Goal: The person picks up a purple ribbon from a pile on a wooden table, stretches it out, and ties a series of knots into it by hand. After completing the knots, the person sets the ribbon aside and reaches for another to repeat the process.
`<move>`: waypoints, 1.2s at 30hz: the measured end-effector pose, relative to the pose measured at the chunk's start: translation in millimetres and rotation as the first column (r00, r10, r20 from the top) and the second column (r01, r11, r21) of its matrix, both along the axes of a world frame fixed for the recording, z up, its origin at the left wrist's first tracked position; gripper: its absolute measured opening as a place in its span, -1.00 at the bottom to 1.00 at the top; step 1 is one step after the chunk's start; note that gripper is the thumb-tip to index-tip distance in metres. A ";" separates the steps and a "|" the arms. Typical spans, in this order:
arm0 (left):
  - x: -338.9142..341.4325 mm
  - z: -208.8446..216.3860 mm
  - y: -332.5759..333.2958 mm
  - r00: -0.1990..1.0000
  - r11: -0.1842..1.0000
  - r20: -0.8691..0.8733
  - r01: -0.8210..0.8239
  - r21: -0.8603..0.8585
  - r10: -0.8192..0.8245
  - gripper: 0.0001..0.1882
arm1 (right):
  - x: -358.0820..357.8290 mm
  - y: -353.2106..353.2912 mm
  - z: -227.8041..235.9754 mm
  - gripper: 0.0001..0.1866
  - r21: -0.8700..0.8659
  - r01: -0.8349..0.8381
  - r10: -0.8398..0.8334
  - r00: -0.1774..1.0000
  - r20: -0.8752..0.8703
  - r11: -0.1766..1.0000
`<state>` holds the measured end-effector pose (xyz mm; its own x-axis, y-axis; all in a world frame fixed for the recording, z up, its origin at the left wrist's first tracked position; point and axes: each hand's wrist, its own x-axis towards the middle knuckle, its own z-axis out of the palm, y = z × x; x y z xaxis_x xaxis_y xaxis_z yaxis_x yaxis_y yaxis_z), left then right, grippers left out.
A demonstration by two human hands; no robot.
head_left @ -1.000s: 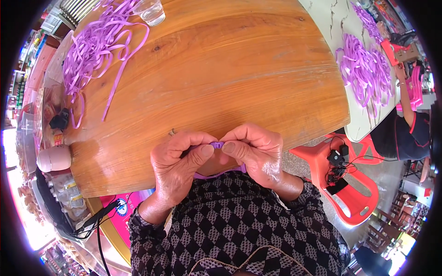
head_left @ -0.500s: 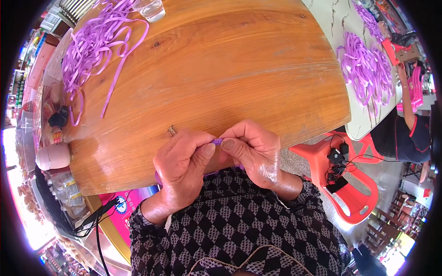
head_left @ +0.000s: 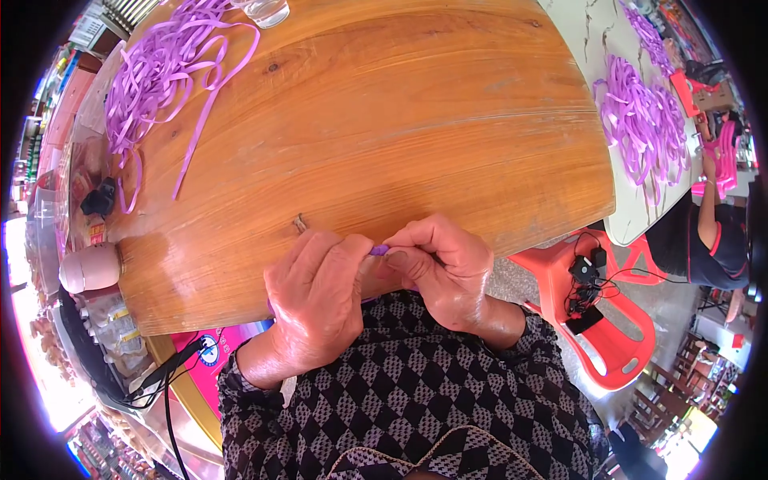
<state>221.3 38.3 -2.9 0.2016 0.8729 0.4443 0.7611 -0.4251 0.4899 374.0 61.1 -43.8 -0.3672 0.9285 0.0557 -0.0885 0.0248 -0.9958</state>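
A pale pink rounded object point(head_left: 90, 270) sits at the left edge of the wooden table point(head_left: 400, 136), with a tangled heap of purple ribbon point(head_left: 152, 92) farther up and a clear cup point(head_left: 268, 11) just beside it at the top. The left hand point(head_left: 314, 296) is drawn narrow, fingertips at the left end of a small purple piece point(head_left: 379, 250) held between the two hands, above the table's near edge. The right hand point(head_left: 450, 272) pinches its right end between thumb and forefinger. Farther right stands a red plastic chair point(head_left: 548, 276) bearing black cables point(head_left: 580, 300); beyond, a purple ribbon bundle point(head_left: 644, 128) lies on a white table point(head_left: 632, 216).
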 end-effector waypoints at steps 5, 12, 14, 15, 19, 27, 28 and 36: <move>-1.7 1.5 -1.2 0.994 0.997 -0.081 0.077 0.002 -0.076 -0.64 | 0.5 -0.6 -5.5 -0.93 0.118 -0.011 0.011 1.000 -0.004 0.993; -2.7 4.5 -0.2 0.961 0.983 -0.217 0.181 0.016 -0.173 -0.55 | 0.5 9.8 -6.8 -0.88 0.350 -0.037 0.027 0.999 0.034 0.936; -1.7 3.1 4.1 0.961 0.984 -0.227 0.171 0.051 -0.156 -0.57 | -2.0 12.0 -6.6 -0.87 0.367 -0.026 0.011 0.999 0.041 0.930; -1.1 1.5 6.9 0.962 0.982 -0.234 0.165 0.089 -0.140 -0.58 | -2.6 13.8 -7.4 -0.87 0.367 -0.024 0.009 0.999 0.042 0.930; -5.7 7.7 13.5 0.980 0.989 -0.138 0.149 0.013 -0.146 -0.66 | -5.0 17.4 -5.0 -0.88 0.423 -0.005 -0.022 0.998 0.058 0.906; 2.2 -4.6 7.4 0.691 0.934 0.706 0.127 -0.332 0.157 -0.90 | -4.2 9.1 11.9 -0.93 0.133 0.077 -0.073 0.997 -0.038 0.988; 3.6 -7.6 6.5 0.693 0.934 0.705 0.133 -0.330 0.151 -0.90 | -3.8 9.2 11.8 -0.93 0.173 0.086 -0.081 0.996 -0.034 0.981; 23.0 -17.4 0.6 0.463 0.957 0.854 0.041 -0.288 0.237 -0.80 | -2.6 14.3 9.1 -0.92 0.197 0.070 -0.043 0.989 -0.139 0.978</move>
<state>244.3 39.0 -20.3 -0.2640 0.9578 0.1137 -0.0987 -0.1441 0.9846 371.5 75.4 -34.7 -0.2909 0.9125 0.2876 -0.2124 0.2315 -0.9494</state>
